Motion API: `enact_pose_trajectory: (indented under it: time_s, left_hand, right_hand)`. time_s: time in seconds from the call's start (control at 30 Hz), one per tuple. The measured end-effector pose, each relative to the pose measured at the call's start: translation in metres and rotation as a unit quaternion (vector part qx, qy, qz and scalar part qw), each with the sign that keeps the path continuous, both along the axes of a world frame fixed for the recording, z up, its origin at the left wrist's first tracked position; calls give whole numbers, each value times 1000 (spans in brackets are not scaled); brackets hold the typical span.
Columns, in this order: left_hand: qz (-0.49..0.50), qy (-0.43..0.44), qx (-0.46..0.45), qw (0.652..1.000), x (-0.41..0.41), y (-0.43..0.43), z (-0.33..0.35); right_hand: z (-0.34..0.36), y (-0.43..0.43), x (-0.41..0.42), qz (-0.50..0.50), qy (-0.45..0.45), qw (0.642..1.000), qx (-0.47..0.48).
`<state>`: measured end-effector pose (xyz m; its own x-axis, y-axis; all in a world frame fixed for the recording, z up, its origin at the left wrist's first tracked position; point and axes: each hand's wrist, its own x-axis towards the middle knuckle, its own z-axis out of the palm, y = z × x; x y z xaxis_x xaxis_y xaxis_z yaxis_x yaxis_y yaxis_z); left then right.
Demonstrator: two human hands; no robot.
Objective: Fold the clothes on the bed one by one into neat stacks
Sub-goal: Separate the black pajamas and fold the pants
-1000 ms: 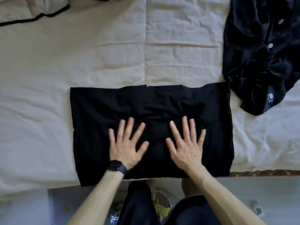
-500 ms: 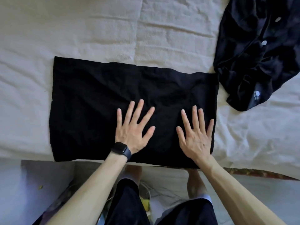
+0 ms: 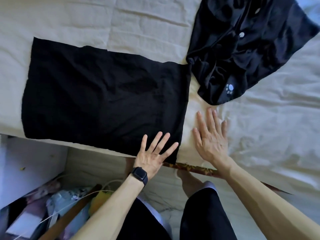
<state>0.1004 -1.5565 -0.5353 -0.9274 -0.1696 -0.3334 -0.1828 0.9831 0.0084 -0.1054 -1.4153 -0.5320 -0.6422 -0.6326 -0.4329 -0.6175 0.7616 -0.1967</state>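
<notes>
Cream bed sheet (image 3: pixel 155 23), wrinkled; floor (image 3: pixel 97 163) with clutter shows below the bed's near edge. Black cloth (image 3: pixel 103 101) lies flat as a wide rectangle, long axis left-right along that near edge, and its right short edge runs between my two hands. Left hand (image 3: pixel 152 153): flat, fingers spread, pressing the cloth's near right corner, gripping nothing. Right hand (image 3: pixel 211 135): flat on bare sheet just beside that short edge, fingers straight, off the cloth, holding nothing. Crumpled dark garment (image 3: pixel 242 49) sits just past my right fingertips, not touching. My guess is the next fold carries the right short edge over to the left. Both hands are at that end, and the right is better placed to slip under.
</notes>
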Motion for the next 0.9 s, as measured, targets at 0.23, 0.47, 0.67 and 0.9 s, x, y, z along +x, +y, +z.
enact_pose_trajectory:
  time_s: [0.23,0.47,0.67,0.9]
  left_hand:
    - [36,6,-22,999,-19,29,10]
    - [131,134,-10,982,13,43,22]
    - [207,209,61,954,24,50,35]
    - [232,220,97,943,21,36,66]
  right_hand:
    - [10,-1,-7,8,-40,999,-21]
    - [18,1,-9,12,-56,998,-20]
    - [31,-2,5,-20,-52,993,-108]
    - [55,-48,16,-339,-447,815,-146]
